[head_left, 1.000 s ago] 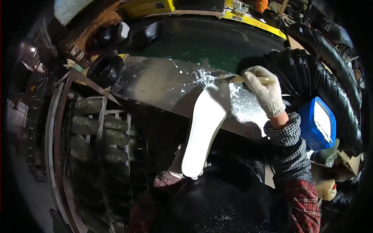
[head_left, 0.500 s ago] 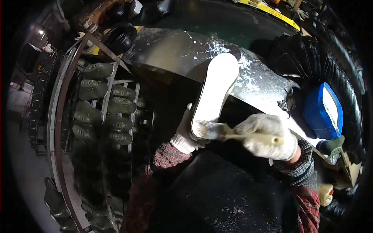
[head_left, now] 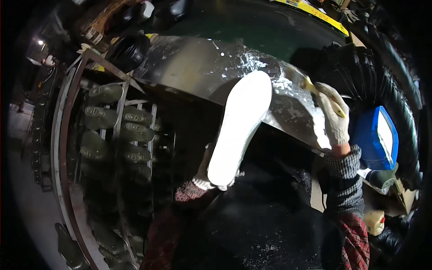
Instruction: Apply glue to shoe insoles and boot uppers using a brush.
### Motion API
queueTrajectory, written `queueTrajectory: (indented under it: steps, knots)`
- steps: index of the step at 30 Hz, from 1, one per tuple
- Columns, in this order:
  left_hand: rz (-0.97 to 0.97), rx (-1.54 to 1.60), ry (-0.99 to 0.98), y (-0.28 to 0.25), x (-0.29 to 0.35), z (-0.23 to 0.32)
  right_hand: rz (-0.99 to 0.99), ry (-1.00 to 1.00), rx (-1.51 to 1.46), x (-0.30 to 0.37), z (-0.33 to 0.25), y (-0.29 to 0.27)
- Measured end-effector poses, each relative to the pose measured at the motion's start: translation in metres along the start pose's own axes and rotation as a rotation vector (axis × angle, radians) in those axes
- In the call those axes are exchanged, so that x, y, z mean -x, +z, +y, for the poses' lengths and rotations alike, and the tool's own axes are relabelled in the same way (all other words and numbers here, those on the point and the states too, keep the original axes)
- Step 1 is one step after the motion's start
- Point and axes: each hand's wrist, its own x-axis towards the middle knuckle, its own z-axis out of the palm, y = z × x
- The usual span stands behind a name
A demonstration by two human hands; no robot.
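Observation:
A shoe sole [head_left: 240, 126], bright white on its upward face, slants across the middle of the view. Its near end rests in my gloved left hand [head_left: 202, 175], whose fingers curl around the edge and are partly hidden beneath it. To the right, my gloved right hand [head_left: 334, 112] is closed around the pale handle of a paintbrush [head_left: 308, 84]. The bristles, somewhat smeared by motion, are over the white-spattered part of the metal worktop [head_left: 184, 67], apart from the sole.
At my left stands a metal rack [head_left: 67, 130] holding several dark shoe-shaped pieces [head_left: 137, 131]. A blue container [head_left: 375, 139] with a white inside is at the right, near a stack of black ribbed pieces [head_left: 355, 67]. A pale jug [head_left: 374, 222] sits lower right.
My right hand has lifted the paintbrush off the sole's near end and moved it up and away to the worktop. The sole and my left hand have shifted slightly nearer and left.

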Motion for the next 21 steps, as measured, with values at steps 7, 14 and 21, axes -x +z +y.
queueTrajectory:
  steps: [7, 14, 21]
  knots:
    - [-0.171, 0.259, 0.02, -0.046, -0.005, 0.005, -0.585, -0.732, 0.6, 0.037, -0.065, 0.033]
    - [-0.27, 0.145, 0.062, -0.007, -0.006, 0.008, -0.444, -0.562, 0.577, 0.0, -0.053, 0.029]
    - [-0.309, 0.241, -0.032, -0.004, 0.001, 0.016, -0.483, -0.112, 0.097, 0.008, -0.037, 0.04]
